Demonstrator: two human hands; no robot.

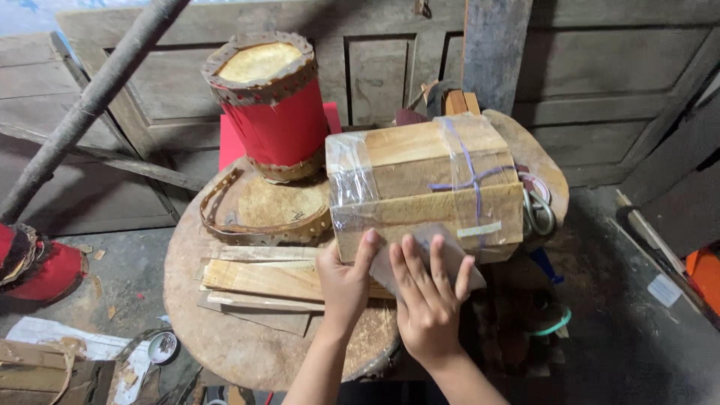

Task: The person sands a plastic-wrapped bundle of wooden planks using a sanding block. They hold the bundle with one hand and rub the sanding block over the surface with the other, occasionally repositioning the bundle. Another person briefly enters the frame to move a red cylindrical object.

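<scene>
Right hand nearest the lens, laid flat, palm down, fingers spread and pressing a grey sheet, sandpaper by the look, against the near lower face of a wooden block wrapped in clear film. Left hand just beside, its fingers pointing up and away, tips touching the near left corner of the same block; pinching nothing visible, more a steadying press. Wrapped block directly ahead of both sets of fingertips, long axis running left to right across them, tied with a thin purple cord crossing on the far right part, a pale strip of tape on the near face to the right of the fingers. Grey sheet trapped between right palm and block, far edge peeping beyond the fingertips. Left of the left fingers, thin wooden slats stacked flat on the round worktop, touching the block's base or nearly so. Further off and to the left, a red drum with a skin top upright, and a studded leather hoop lying flat before it. Right of the block, scissors partly hidden. Both hands about equally near the block, right one carrying the working contact.
</scene>
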